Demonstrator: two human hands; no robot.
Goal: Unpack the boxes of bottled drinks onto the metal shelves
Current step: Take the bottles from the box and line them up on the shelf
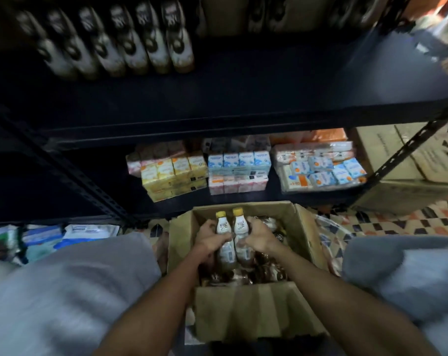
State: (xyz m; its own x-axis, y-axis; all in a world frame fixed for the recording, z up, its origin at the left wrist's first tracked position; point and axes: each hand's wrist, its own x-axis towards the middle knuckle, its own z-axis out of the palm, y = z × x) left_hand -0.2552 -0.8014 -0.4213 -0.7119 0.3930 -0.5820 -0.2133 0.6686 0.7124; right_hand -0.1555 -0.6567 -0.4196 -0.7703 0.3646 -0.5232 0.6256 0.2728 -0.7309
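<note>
Lower centre: left hand (210,240) and right hand (256,238) each wrap a yellow-capped bottle (224,236), upright over the open box (243,304), likely for the bare metal shelf (243,98).

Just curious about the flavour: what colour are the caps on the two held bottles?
Both bottle caps are yellow, clearest in the head view.

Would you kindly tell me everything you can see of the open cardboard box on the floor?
The box is brown corrugated cardboard, flaps open, upright on the patterned floor before the shelf, between the person's knees. It holds dimly seen bottles. Over its opening the left hand grips the left bottle and the right hand the right bottle, both yellow-capped.
</note>
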